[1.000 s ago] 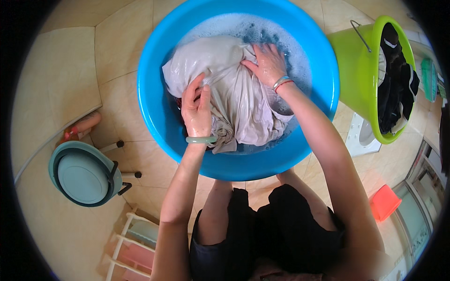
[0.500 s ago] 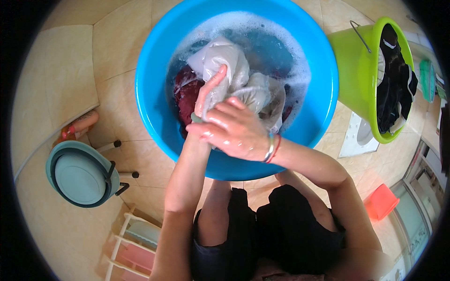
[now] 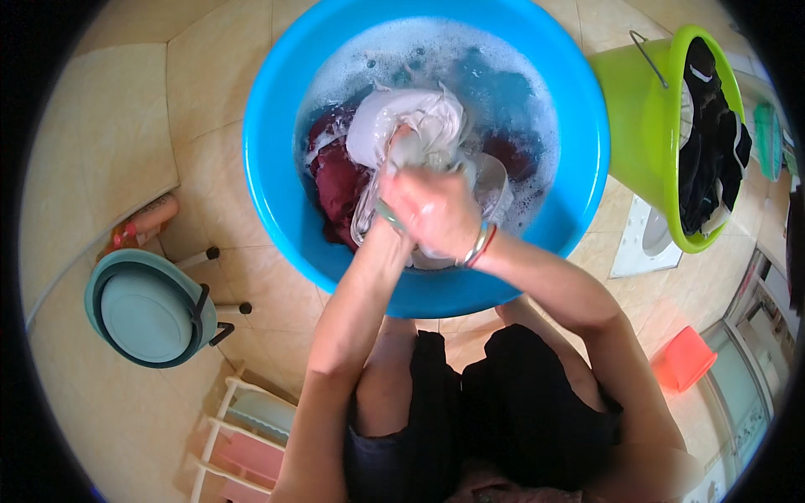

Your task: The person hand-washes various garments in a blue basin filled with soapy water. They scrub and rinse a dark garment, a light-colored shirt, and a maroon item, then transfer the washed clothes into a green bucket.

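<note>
A soaked white garment (image 3: 390,126) is bunched up in the soapy water of a big blue basin (image 3: 570,159). My left hand (image 3: 402,149), with a green bangle at its wrist, presses into the garment, its fingers wrapped in the wet cloth. Over it lies my right hand (image 3: 440,210), blurred by motion, its fingers curled in against the left hand and the cloth. It wears a silver bangle and a red cord. Dark red cloth (image 3: 338,180) soaks to the left of the white garment, and another dark red patch (image 3: 510,158) shows under the water at right.
A green bucket (image 3: 633,117) of dark clothes stands at the right, beside a white floor fixture (image 3: 641,243). A grey-green basin (image 3: 142,308) sits at the left near a pink bottle (image 3: 153,215). A white rack (image 3: 226,436) and a red container (image 3: 683,360) stand nearer me.
Both hands have come together over the white garment; my left thumb, raised before, is now tucked into the cloth. The garment has been bunched up and shifted slightly right, uncovering more dark red cloth.
</note>
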